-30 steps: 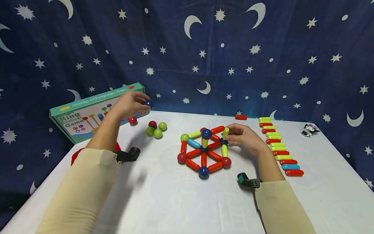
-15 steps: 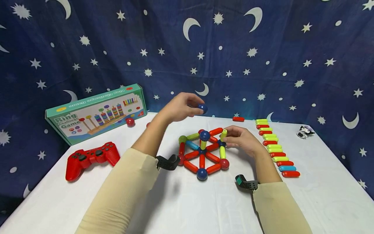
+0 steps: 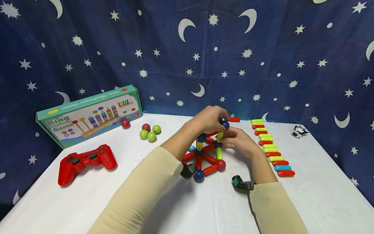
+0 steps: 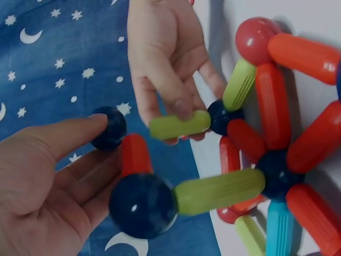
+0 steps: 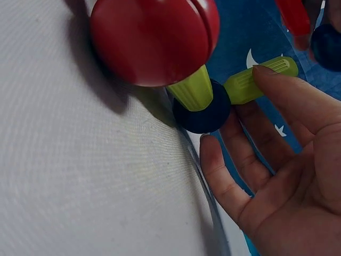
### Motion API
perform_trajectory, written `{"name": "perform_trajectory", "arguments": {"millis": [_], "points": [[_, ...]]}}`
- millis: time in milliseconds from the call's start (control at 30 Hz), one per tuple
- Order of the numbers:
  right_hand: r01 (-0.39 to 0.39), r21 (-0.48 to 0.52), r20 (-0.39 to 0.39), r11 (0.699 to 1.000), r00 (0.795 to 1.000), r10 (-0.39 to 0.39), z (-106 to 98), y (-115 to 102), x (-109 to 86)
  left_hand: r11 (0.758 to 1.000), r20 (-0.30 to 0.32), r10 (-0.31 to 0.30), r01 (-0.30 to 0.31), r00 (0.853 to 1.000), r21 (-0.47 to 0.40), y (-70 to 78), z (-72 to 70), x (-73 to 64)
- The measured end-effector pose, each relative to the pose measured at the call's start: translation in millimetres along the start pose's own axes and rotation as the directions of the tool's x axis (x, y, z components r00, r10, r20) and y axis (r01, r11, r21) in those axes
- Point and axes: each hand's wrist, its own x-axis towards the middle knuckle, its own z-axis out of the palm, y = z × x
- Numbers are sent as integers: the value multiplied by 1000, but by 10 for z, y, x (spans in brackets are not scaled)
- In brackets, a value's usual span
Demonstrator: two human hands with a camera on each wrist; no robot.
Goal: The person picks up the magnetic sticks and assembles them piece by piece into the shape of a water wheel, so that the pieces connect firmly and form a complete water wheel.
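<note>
My left hand (image 3: 208, 120) pinches a blue ball (image 4: 109, 128) between thumb and fingers, just above a yellow-green stick (image 3: 220, 136). That stick stands on a blue ball (image 4: 225, 116) at the right rear corner of a ball-and-stick frame (image 3: 210, 159), and my right hand (image 3: 239, 142) pinches it. A second upright yellow-green stick (image 4: 219, 192) rises from the frame's middle, topped by a blue ball (image 4: 143, 206). From that ball a red stick (image 4: 136, 154) reaches out close to the ball in my left hand. The left forearm hides part of the frame's left side.
Several loose balls, green (image 3: 151, 136) and red (image 3: 125, 123), lie at the back left, before a game box (image 3: 89, 115). A red game controller (image 3: 87, 161) sits further forward. Right of the frame runs a row of sticks (image 3: 269, 150), with a small figure (image 3: 298, 131) beyond.
My left hand has carried the blue ball from beside the box rightward and down to the stick in my right hand. The right hand keeps its grip in place.
</note>
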Motion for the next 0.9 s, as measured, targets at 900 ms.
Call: {"name": "perform_trajectory", "arguments": {"millis": [900], "points": [[3, 68, 30, 998, 1000, -5, 0, 37, -9, 980, 6, -64, 64, 998, -189, -312, -4, -104]]}}
